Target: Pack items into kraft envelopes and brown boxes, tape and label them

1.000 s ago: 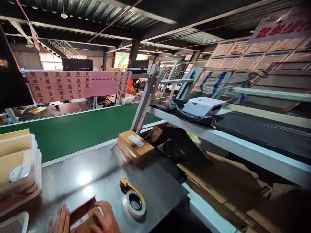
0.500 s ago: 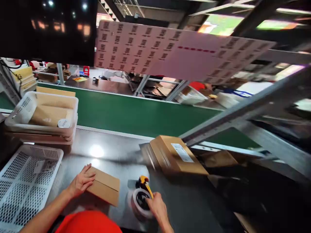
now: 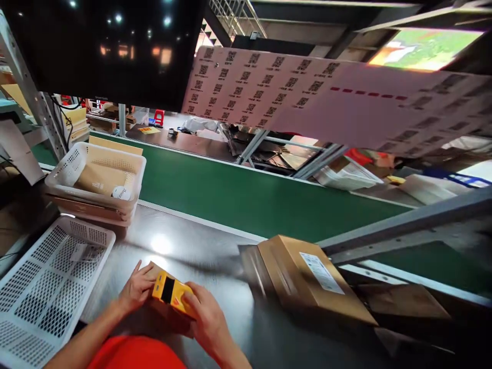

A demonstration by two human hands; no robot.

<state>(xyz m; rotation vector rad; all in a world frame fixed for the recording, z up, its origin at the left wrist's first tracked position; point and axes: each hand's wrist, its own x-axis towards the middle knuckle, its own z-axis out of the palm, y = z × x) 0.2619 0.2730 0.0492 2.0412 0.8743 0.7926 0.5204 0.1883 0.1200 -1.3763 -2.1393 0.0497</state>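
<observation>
My left hand [image 3: 137,288] holds the left end of a small brown cardboard box [image 3: 164,316], its thumb and fingers spread along the near-left edge. My right hand [image 3: 210,322] is closed around a yellow tape dispenser [image 3: 175,293] with a black band. The dispenser is over the top of the box, its front end close to my left fingers. Much of the box is hidden beneath the dispenser and my right hand, and the tape roll cannot be seen.
A perforated white basket [image 3: 23,312] lies at the left, with stacked white baskets [image 3: 96,202] behind it. On the metal table's right is a larger labelled carton [image 3: 300,279]. A green conveyor belt [image 3: 215,189] runs behind, below a monitor [image 3: 103,56] and a code-covered board [image 3: 300,115].
My right hand has lifted the tape dispenser off the table and brought it left over the small box. My left hand stays at the box. The view has swung left.
</observation>
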